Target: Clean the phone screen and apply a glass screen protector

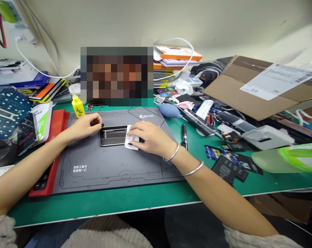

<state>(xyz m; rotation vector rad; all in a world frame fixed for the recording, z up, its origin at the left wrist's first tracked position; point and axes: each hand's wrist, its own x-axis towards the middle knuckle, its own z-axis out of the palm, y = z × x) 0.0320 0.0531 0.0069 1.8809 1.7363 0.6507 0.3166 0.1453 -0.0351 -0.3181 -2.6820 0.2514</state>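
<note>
Left hand (pixel 84 126): curled in and closed up, fingertips right at the phone's upper left corner. Touching it, yes, but is it a real grip? Can't tell from here.

Right hand (pixel 151 137): arched over, fingers bearing down, and it has a folded white wipe (pixel 131 137) pinned against the phone's right end.

Phone (pixel 113 136): lying flat between the two hands, with a silver frame and dark, glossy glass catching pale streaks of reflection. Its right end disappears under the wipe.

Position: on a grey repair mat (pixel 94 165), in the upper middle, well in from every edge.

Risk: there it is, the slip! Any grit caught in that wipe could scratch the glass under pressure, and if that light corner hold gives way, the phone could skate across the mat.

Close by: a yellow bottle (pixel 77 107) stands just off the mat's top left corner, a red pad (pixel 58 129) runs along its left edge, and a blue air blower (pixel 166 111) sits off its top right corner.

Desk: on the green desk (pixel 99 203), a black screwdriver (pixel 184 136) lies just beyond the mat's right edge, with a cardboard box (pixel 248 88) toward the back right corner.
</note>
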